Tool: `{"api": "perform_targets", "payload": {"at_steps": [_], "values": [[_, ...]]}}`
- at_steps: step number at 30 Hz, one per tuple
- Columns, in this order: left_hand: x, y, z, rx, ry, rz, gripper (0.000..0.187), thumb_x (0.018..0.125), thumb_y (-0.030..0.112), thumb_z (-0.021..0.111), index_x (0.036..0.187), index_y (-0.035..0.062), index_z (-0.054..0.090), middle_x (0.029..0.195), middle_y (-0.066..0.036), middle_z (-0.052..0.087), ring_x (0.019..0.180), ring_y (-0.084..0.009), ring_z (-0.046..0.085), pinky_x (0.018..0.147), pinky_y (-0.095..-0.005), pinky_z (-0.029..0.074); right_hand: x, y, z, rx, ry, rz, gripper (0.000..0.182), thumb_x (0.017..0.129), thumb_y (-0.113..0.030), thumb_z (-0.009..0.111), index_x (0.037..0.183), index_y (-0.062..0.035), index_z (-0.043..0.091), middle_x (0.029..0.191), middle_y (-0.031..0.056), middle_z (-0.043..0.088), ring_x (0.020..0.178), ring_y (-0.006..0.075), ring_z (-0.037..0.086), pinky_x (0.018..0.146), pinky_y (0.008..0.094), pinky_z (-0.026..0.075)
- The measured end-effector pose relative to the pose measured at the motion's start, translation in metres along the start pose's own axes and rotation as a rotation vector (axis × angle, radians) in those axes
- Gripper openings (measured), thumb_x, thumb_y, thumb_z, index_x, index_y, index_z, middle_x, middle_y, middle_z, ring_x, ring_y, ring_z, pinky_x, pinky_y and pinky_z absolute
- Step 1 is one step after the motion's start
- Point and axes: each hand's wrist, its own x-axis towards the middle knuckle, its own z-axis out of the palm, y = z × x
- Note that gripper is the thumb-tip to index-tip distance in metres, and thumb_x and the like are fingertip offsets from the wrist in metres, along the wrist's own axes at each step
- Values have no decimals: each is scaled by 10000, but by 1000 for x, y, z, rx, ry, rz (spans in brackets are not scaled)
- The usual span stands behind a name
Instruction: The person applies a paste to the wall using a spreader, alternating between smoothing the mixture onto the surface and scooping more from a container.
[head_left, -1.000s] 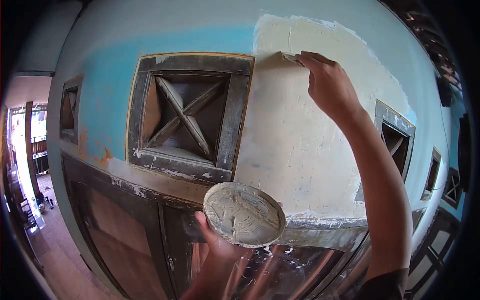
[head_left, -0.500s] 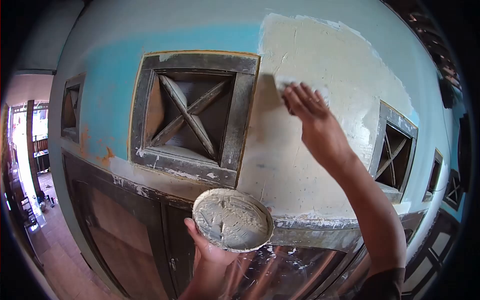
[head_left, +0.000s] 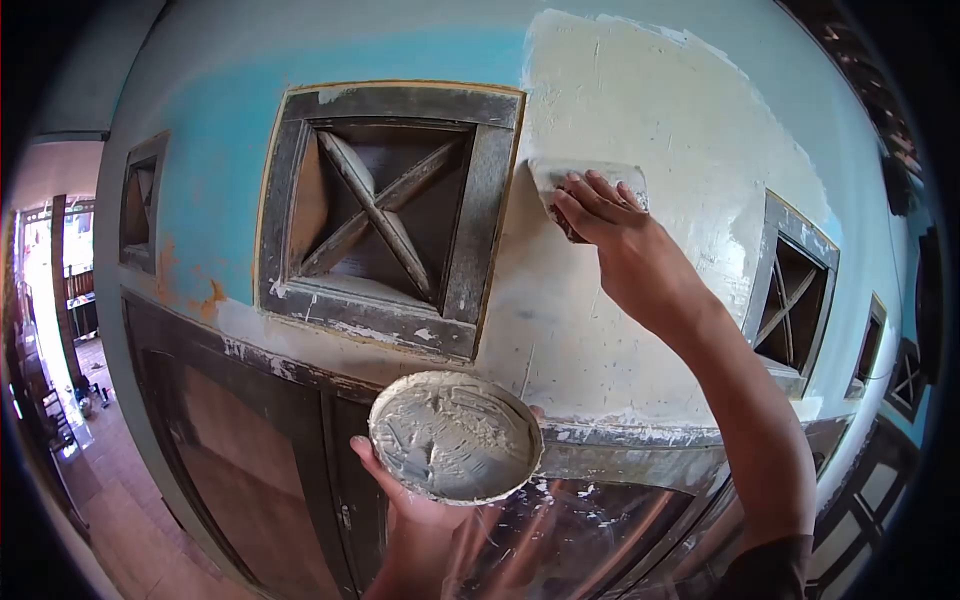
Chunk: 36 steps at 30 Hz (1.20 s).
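Observation:
My left hand point(head_left: 428, 505) supports a round shallow bowl of putty point(head_left: 455, 438) from below, thumb at its left rim and a fingertip showing at the right. Grey-white paste coats the inside of the bowl. Higher up, my right hand point(head_left: 610, 215) is closed around a flat putty scraper point(head_left: 590, 172), its wide blade against the wall. The scraper's grip is mostly hidden under my fingers. Around it the wall point(head_left: 660, 120) carries a broad cream-coloured layer of putty, close to the right side of a wooden vent frame point(head_left: 490, 200).
Blue paint point(head_left: 225, 140) shows left of the vent, whose wooden cross-bars sit recessed. A second crossed vent point(head_left: 795, 290) is at the right. Below run a paint-spotted wooden ledge point(head_left: 640, 436) and dark door panels point(head_left: 240, 450). An opening point(head_left: 75, 260) lies far left.
My right hand has tilted the scraper, so more of its blade shows, and shifted slightly against the wall. The bowl in my left hand has moved a little left.

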Motion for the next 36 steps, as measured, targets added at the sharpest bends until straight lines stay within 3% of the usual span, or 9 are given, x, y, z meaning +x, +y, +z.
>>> {"api": "perform_targets", "payload": {"at_steps": [2,5,19,25,28,30,33,34,36], "values": [[-6,-5,-9,-351,9,97,1103,789,951,356,1537,141,381,1556,-211,389,1374,-453,433,1100,-709,348,10,2,-13,53,90,9,625,832,178,454,1424,-10,522,1493,190,508,1428,366,433,1213,489,331],[-15,-3,-17,-75,227,70,1092,805,941,350,1541,135,368,1553,-192,394,1381,-434,429,1108,-679,359,39,31,-12,-18,344,72,595,826,172,456,1384,-12,556,1441,183,558,1394,373,472,1187,502,355],[-20,24,-3,-131,85,119,1103,781,938,403,1534,133,387,1536,-208,425,1367,-480,439,1124,-778,250,-65,-66,8,143,-120,-15,561,901,53,457,1456,-23,487,1536,206,443,1459,396,380,1196,552,318],[-20,35,-7,11,-14,162,1079,781,935,411,1554,182,382,1567,-185,400,1396,-488,407,1162,-768,181,13,18,-24,-66,258,124,577,852,113,475,1403,-48,530,1496,161,506,1409,341,458,1158,603,342],[-27,34,-12,0,-10,103,1123,767,944,419,1566,157,357,1582,-206,368,1411,-506,376,1178,-749,169,18,22,-4,16,106,230,681,821,156,449,1455,-85,516,1522,151,495,1465,351,387,1190,588,312],[-25,32,-6,-16,-82,118,1152,759,949,422,1572,137,341,1589,-221,349,1419,-512,361,1186,-740,163,1,-11,13,-6,-47,227,719,789,150,460,1477,-60,474,1605,184,355,1496,417,297,1139,639,344],[-27,39,-4,-31,-165,161,1202,745,956,432,1576,96,316,1597,-246,319,1432,-516,338,1196,-727,155,-65,-80,43,83,-177,122,789,798,127,466,1560,-41,350,1645,228,235,1533,462,160,1206,666,197],[-29,39,-4,-49,-164,147,1222,739,959,438,1575,77,308,1598,-257,309,1437,-514,331,1198,-724,153,-89,-99,50,146,-129,60,668,895,-37,537,1540,1,366,1605,262,301,1509,499,206,1174,694,224],[-33,44,-2,33,-153,164,1185,756,944,443,1574,96,317,1601,-253,306,1442,-513,324,1194,-722,175,-126,-129,53,215,-182,25,684,894,-51,561,1540,27,349,1616,260,284,1503,520,199,1181,691,219]]}}
